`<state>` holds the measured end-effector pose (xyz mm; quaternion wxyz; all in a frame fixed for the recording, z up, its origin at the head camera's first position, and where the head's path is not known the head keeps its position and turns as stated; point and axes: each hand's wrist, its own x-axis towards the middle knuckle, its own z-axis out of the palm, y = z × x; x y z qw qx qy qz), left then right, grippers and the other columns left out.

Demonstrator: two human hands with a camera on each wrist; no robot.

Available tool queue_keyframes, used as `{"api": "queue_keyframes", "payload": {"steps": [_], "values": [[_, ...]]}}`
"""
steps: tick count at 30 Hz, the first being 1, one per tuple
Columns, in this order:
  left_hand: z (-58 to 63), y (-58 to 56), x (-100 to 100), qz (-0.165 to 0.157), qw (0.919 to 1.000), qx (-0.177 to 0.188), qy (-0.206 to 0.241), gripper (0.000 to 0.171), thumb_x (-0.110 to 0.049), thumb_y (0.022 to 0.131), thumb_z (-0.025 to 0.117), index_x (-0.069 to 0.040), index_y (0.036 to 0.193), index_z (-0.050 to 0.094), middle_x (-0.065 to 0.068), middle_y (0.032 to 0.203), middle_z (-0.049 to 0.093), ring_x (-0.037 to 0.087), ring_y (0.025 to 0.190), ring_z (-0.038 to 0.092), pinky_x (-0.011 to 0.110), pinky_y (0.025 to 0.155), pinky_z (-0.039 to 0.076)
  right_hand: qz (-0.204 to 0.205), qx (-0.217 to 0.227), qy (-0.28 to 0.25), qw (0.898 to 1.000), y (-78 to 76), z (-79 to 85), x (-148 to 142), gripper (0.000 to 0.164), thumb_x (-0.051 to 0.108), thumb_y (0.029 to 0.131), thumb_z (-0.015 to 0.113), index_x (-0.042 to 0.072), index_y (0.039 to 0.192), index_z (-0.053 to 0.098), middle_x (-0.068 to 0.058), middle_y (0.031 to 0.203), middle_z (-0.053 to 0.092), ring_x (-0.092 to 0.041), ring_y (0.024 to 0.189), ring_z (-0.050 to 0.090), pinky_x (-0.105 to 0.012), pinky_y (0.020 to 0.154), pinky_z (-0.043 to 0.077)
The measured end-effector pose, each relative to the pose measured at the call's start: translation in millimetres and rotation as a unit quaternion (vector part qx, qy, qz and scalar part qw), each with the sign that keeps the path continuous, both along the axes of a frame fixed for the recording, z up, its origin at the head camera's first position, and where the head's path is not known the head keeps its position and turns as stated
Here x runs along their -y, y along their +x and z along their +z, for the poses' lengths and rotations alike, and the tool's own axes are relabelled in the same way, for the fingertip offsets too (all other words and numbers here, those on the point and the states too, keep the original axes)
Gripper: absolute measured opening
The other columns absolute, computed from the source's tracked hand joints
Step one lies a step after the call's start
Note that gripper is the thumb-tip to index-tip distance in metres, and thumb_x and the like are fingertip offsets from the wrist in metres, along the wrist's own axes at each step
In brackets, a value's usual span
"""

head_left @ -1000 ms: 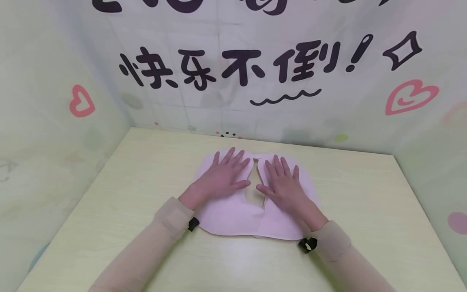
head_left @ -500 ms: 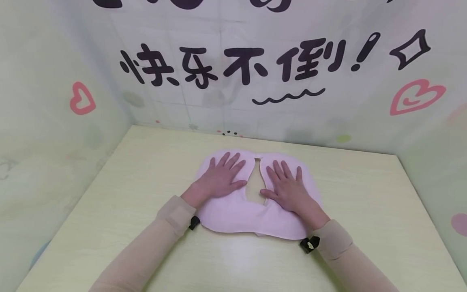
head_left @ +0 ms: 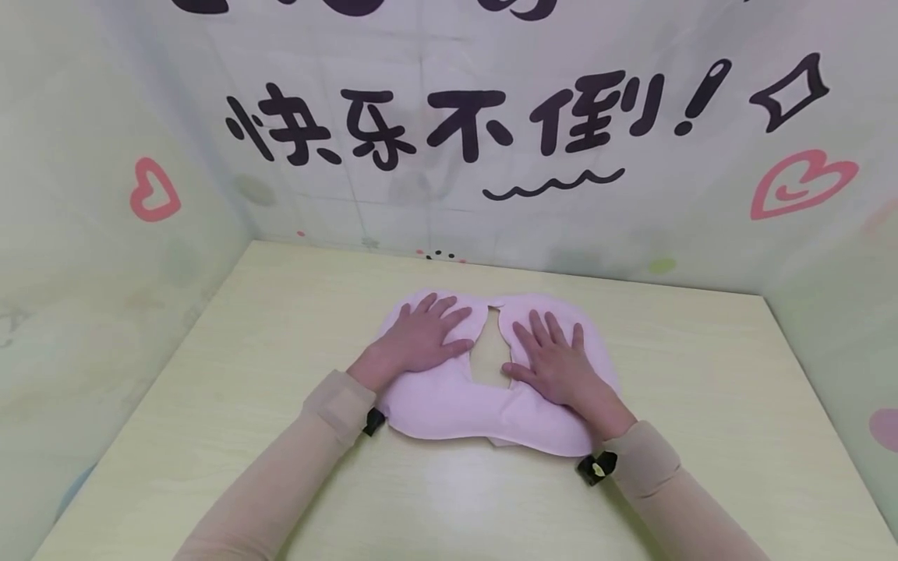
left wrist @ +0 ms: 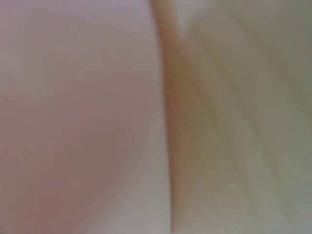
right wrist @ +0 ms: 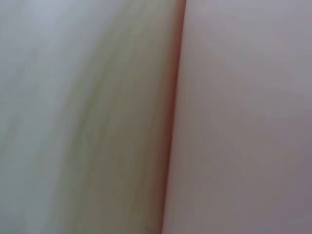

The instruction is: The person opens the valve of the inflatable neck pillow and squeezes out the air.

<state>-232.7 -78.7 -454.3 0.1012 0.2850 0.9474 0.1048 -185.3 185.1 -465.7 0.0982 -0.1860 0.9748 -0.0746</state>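
Note:
A pale pink U-shaped neck pillow (head_left: 449, 409) lies on the table, its two arms pointing away and almost meeting at the far end. Bare tabletop shows through the gap between them. On the left arm of the pillow rests my left hand (head_left: 423, 340), palm down with fingers spread. My right hand (head_left: 557, 365) lies flat on the right arm in the same way, its thumb at the inner edge. Both wrist views are blurred: the pillow (left wrist: 73, 107) fills the left half of the left one, and the pillow (right wrist: 243, 117) the right half of the right one.
The light wooden table (head_left: 281, 327) spreads out on all sides of the pillow. A printed cloth backdrop (head_left: 421, 210) with dark lettering and hearts stands behind it and along both sides. Black wrist straps (head_left: 596, 469) sit at both cuffs.
Both hands have shifted slightly outward and toward me on the pillow, and the gap between its arms looks wider. The near edge of the pillow has drawn a little away from me.

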Motion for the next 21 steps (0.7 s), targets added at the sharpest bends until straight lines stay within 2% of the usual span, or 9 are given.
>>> {"api": "queue_keyframes", "payload": {"steps": [8, 12, 19, 21], "values": [[2.9, 0.9, 1, -0.003, 0.9999, 0.009, 0.005, 0.069, -0.059, 0.105, 0.043, -0.020, 0.161, 0.037, 0.014, 0.166, 0.030, 0.045, 0.151, 0.023, 0.073, 0.112, 0.023, 0.001, 0.015, 0.009, 1.000, 0.8, -1.0, 1, 0.081, 0.058, 0.103, 0.048, 0.009, 0.163, 0.026, -0.023, 0.168, 0.014, -0.045, 0.154, 0.008, -0.076, 0.113, 0.002], [3.9, 0.2, 1, 0.001, 0.9999, 0.014, -0.010, 0.069, -0.060, 0.106, 0.039, -0.020, 0.162, 0.036, 0.013, 0.167, 0.027, 0.045, 0.153, 0.018, 0.074, 0.113, 0.018, 0.008, 0.009, 0.004, 1.000, 1.3, -0.2, 3, 0.081, 0.059, 0.104, 0.046, 0.008, 0.163, 0.026, -0.024, 0.168, 0.014, -0.046, 0.154, 0.009, -0.076, 0.114, 0.001], [13.2, -7.0, -13, -0.017, 0.9959, -0.059, -0.067, 0.069, -0.062, 0.107, 0.029, -0.023, 0.164, 0.030, 0.008, 0.170, 0.020, 0.038, 0.156, 0.003, 0.074, 0.115, 0.006, 0.036, -0.052, -0.002, 0.998, -3.1, 14.8, 5, 0.080, 0.058, 0.105, 0.045, 0.008, 0.164, 0.025, -0.024, 0.168, 0.014, -0.044, 0.154, 0.009, -0.076, 0.114, 0.004], [18.4, -9.0, -18, -0.021, 0.9954, -0.064, -0.068, 0.067, -0.060, 0.108, 0.030, -0.023, 0.164, 0.029, 0.006, 0.170, 0.019, 0.037, 0.157, 0.003, 0.073, 0.116, 0.006, 0.048, -0.072, 0.000, 0.996, -8.9, 20.9, 8, 0.078, 0.056, 0.106, 0.045, 0.008, 0.164, 0.025, -0.024, 0.168, 0.015, -0.042, 0.155, 0.011, -0.076, 0.114, 0.005]]}}
